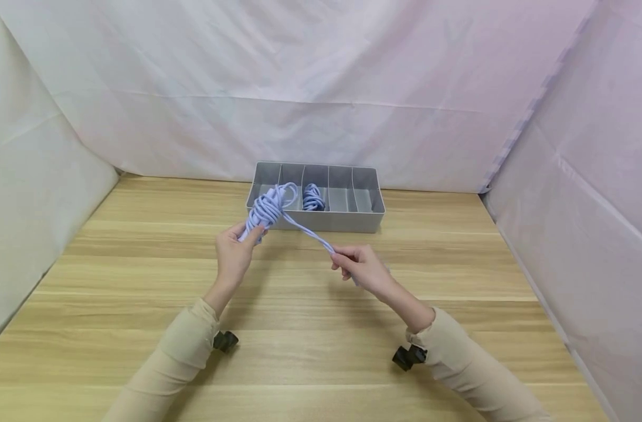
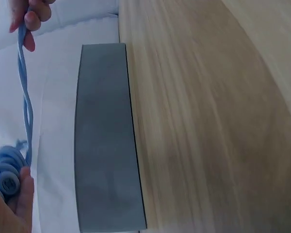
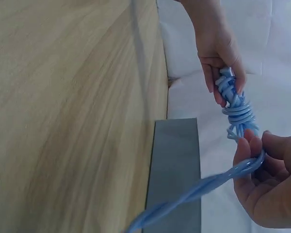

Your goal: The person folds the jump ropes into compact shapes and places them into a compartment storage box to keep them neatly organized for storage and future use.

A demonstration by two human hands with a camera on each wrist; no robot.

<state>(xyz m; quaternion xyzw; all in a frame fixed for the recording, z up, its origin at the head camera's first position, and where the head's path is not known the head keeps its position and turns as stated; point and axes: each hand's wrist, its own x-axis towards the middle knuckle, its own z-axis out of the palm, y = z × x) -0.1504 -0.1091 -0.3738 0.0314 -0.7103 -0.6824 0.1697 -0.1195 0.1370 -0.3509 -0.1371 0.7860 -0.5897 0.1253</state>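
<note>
My left hand (image 1: 235,249) grips a wound bundle of light-blue jump rope (image 1: 267,209), thumb on top, and holds it up in front of the organizer box. A round handle end (image 2: 8,183) shows among the coils in the left wrist view. From the bundle a doubled, twisted length of rope (image 1: 310,233) runs to my right hand (image 1: 364,269), whose thumb and fingers pinch it. Past that hand the rope's loose part (image 3: 184,196) trails off, as the right wrist view shows. A loop of rope stands out at the bundle's upper end.
A grey organizer box (image 1: 347,221) with several compartments stands at the back of the wooden table (image 1: 321,351). Its middle compartment holds another blue rope bundle (image 1: 313,198). White cloth (image 1: 321,117) hangs behind and at both sides. Small black cameras (image 1: 409,356) sit at both wrists.
</note>
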